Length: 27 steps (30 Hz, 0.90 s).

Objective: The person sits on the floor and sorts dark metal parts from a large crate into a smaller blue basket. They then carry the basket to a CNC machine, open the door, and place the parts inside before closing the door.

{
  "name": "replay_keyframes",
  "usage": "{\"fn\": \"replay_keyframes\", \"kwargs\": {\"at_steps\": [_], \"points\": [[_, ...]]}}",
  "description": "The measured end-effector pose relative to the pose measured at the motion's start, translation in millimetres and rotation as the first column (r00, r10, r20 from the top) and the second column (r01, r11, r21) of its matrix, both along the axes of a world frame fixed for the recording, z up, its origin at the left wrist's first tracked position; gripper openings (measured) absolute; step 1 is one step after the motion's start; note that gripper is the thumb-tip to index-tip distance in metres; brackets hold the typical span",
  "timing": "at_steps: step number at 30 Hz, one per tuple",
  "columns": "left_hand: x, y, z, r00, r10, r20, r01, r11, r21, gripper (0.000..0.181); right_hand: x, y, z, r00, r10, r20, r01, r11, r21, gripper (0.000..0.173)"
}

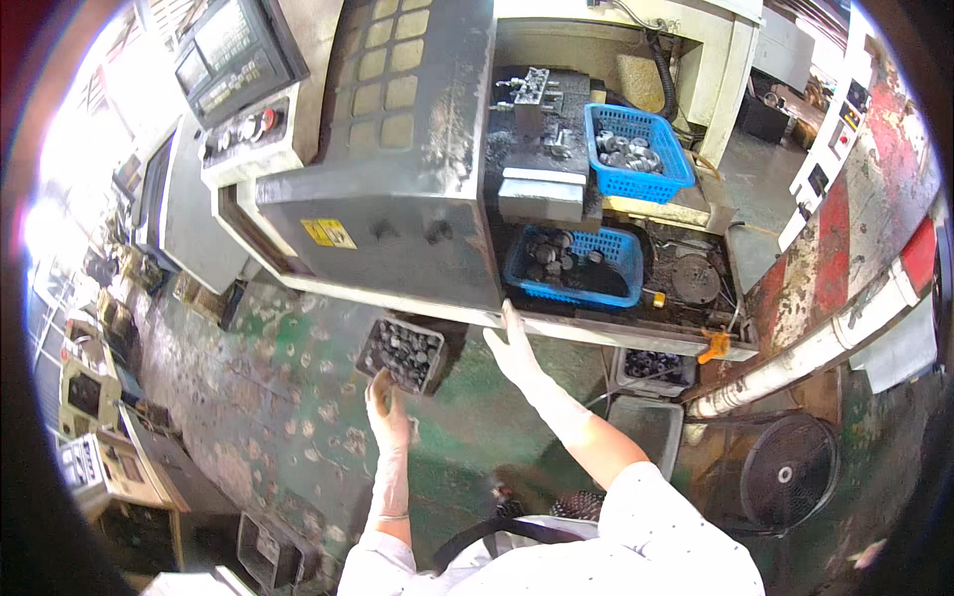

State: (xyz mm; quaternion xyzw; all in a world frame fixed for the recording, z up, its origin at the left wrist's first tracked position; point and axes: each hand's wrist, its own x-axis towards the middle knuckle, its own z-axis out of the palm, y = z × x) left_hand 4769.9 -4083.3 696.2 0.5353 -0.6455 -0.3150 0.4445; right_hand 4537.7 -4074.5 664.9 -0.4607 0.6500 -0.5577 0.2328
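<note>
My left hand (386, 406) is held out with its fingers loosely curled and nothing visible in it. In the picture it overlaps the near edge of a grey crate (403, 352) full of small dark metal parts; whether it touches the crate I cannot tell. My right hand (514, 354) is empty, thumb apart from the fingers, its fingertips at the machine's pale lower edge (551, 328). Just beyond, a blue plastic basket (633, 279) holds dark round metal parts. A second blue basket (645, 186) with shinier metal parts stands higher up, beside a metal fixture block (531, 112).
The grey machine door (373, 238) and control panel (235, 67) rise at the left. To the right are an orange valve handle (714, 346), another crate of parts (648, 384), a grey bin (647, 432), a white pipe (805, 357) and a floor fan (790, 473).
</note>
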Motion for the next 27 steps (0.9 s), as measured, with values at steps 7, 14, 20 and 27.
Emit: {"fn": "replay_keyframes", "kwargs": {"at_steps": [7,14,20,27], "points": [[-89,-84,127,0.942,-0.182,0.281,0.305,0.812,-0.498,0.046,-1,-91,16,0.988,-0.137,0.066,0.143,0.985,-0.096,0.068],[-184,-129,143,0.905,-0.225,0.362,0.409,0.699,-0.587,0.063,-25,-80,11,0.894,0.214,0.394,-0.123,0.962,-0.242,0.061],[-205,-180,112,0.94,0.132,0.314,0.151,0.665,-0.731,0.056,-46,-87,46,0.856,0.433,0.282,-0.451,0.892,-0.003,0.059],[-168,-229,107,0.917,0.261,0.303,0.085,0.611,-0.787,0.054,-71,-187,58,0.721,0.483,0.497,-0.541,0.84,-0.033,0.039]]}}
